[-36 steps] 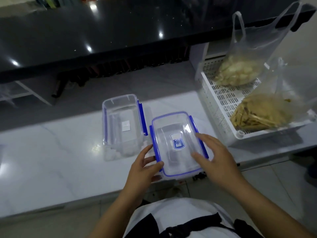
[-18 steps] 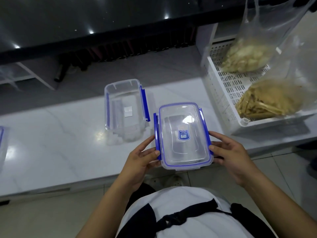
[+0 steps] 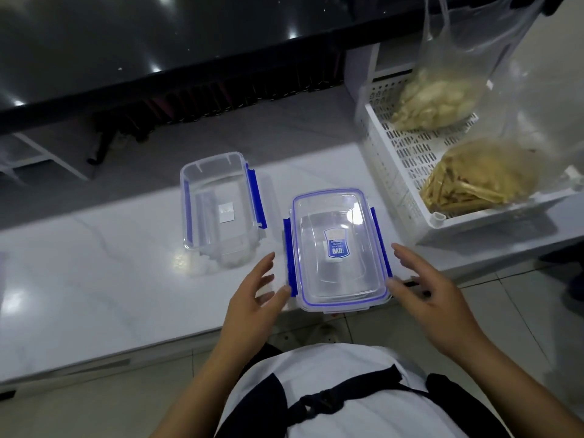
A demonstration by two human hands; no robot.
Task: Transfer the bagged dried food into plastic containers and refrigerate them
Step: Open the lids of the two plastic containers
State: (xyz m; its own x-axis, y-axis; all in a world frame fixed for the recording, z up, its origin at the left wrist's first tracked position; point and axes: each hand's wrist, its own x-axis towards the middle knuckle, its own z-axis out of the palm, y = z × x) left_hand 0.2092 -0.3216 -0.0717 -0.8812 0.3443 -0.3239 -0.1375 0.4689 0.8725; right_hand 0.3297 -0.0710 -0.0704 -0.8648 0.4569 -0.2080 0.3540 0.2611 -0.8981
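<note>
A clear lidded container (image 3: 336, 248) with blue side clips lies at the white counter's front edge, its blue label facing up. My left hand (image 3: 256, 298) hovers just left of it with fingers spread, the thumb near its lower left corner. My right hand (image 3: 423, 289) is spread just right of it, the thumb close to the lower right corner. A second clear container (image 3: 221, 207) stands open, without a lid, further left and back. Two clear bags of dried food, a pale one (image 3: 439, 99) and a golden one (image 3: 480, 178), lie in a white slatted basket (image 3: 407, 172).
The white marble counter (image 3: 94, 279) stretches to the left; a blue-edged item barely shows at its far left edge. A black glossy shelf (image 3: 158, 42) overhangs behind. Tiled floor lies below the counter edge on the right.
Both hands have let go of the lidded container's sides and opened, moving slightly outward. The container now rests on the counter's front edge.
</note>
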